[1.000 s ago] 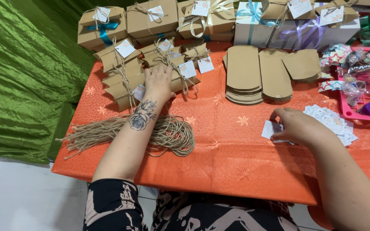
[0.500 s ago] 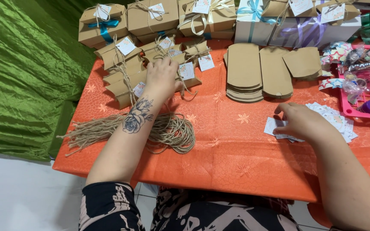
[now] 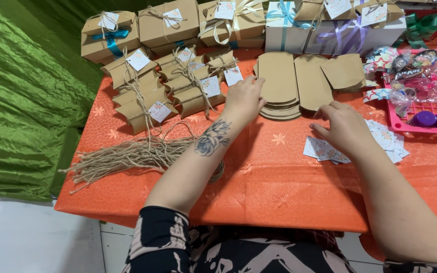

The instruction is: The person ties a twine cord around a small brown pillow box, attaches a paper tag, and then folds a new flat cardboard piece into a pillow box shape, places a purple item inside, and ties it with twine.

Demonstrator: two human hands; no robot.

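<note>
My left hand (image 3: 244,98) reaches across the orange tablecloth (image 3: 279,187), and its fingertips touch the left edge of a stack of flat brown cardboard pillow boxes (image 3: 279,83). It grips nothing. My right hand (image 3: 342,126) hovers with fingers apart, just below a second flat brown box (image 3: 310,83) and over a scatter of small white printed tags (image 3: 324,150). It looks to hold nothing. A third flat piece (image 3: 344,72) lies further right.
Folded brown pillow boxes tied with twine and tags (image 3: 178,91) sit left of my left hand. A bundle of cut twine (image 3: 127,156) lies near the table's left edge. Wrapped gift boxes (image 3: 284,23) line the back. A pink tray (image 3: 421,129) with sweets stands at right.
My left hand has moved right, from the tied pillow boxes to the flat stack. My right hand has left the tags and moved up towards the flat boxes.
</note>
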